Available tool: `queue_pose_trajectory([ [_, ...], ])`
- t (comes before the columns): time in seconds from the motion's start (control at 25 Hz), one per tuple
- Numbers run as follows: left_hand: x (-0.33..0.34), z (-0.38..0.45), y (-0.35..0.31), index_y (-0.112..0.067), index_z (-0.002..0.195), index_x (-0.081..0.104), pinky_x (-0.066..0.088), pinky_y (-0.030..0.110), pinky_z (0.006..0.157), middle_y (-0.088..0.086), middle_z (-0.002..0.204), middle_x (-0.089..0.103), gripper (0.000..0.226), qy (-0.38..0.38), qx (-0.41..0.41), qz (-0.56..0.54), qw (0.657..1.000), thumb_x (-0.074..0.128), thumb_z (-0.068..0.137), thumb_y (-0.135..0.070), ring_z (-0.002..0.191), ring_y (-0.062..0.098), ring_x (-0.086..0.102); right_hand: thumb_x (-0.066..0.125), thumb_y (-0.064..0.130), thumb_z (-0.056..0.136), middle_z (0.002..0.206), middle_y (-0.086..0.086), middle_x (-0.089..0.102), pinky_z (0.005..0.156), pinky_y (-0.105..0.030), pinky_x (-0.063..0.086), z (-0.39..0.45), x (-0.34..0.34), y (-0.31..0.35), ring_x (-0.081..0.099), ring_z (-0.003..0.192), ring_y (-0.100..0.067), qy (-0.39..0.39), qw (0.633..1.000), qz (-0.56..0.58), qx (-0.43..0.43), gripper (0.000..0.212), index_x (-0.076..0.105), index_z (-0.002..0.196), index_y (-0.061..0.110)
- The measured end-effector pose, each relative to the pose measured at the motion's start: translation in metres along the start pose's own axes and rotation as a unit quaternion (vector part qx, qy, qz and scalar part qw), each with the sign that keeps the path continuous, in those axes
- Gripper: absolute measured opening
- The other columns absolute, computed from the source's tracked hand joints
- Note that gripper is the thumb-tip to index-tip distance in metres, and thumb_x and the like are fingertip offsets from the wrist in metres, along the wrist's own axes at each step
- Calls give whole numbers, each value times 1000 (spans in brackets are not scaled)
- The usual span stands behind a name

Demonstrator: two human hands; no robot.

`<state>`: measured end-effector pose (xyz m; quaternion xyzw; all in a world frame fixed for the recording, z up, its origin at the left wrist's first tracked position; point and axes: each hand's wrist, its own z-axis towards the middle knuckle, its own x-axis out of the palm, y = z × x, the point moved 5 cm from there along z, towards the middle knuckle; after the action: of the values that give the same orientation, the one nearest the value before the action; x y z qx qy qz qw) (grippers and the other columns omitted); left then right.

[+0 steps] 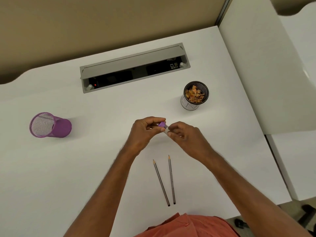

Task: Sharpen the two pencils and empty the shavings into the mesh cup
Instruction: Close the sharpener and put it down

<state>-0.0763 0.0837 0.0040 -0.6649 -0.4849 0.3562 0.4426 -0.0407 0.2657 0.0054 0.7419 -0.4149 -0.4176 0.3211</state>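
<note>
Both hands, left point(145, 132) and right point(185, 136), pinch the sharpener point(162, 125); grip its clear case firmly, then carry it toward the cup point(196, 93) at 1 o'clock.

- No text, brand or number can be read anywhere.
- A small white label point(174, 66) sits inside the grey cable tray point(133, 65) at 12 o'clock on the desk, at the tray's right end; its marks are too small to make out.
- Dark line marks on the black mesh cup point(195, 95), at 2 o'clock, form no readable letters.
</note>
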Motion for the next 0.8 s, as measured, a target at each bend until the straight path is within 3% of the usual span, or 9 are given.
queue_pose_trajectory([
  [0.16,-29,3,20,-34,127,66,52,19,95,-18,130,65,39,-110,9,215,970,74,89,-37,110,0,62,68,45,91,102,11,66,73,-26,51,31,13,11,58,94,-10,-88,969,-215,-80,24,68,109,28],
  [0.28,-50,5,37,-28,137,58,36,23,108,-7,144,56,47,-138,14,353,925,67,93,-42,131,12,51,66,37,94,103,3,62,73,-33,51,63,20,18,54,97,-16,-126,954,-255,-95,24,66,111,20],
  [0.36,-59,7,44,-24,139,56,35,32,113,-2,149,52,50,-142,26,433,890,66,94,-42,138,19,45,66,34,95,105,-1,62,73,-34,52,82,23,21,55,99,-19,-138,946,-276,-97,24,66,112,17],
  [0.48,-67,11,47,-22,140,55,35,41,114,2,152,48,52,-144,31,477,867,67,93,-41,142,23,40,65,31,96,106,-4,62,71,-35,52,102,26,23,56,100,-22,-145,937,-301,-100,25,65,113,14],
  [0.8,-72,17,60,-21,143,51,35,43,114,4,155,42,53,-115,12,512,851,64,95,-39,145,25,35,57,33,99,107,-4,58,68,-38,53,119,29,22,54,100,-22,-132,926,-345,-80,24,61,114,14],
])
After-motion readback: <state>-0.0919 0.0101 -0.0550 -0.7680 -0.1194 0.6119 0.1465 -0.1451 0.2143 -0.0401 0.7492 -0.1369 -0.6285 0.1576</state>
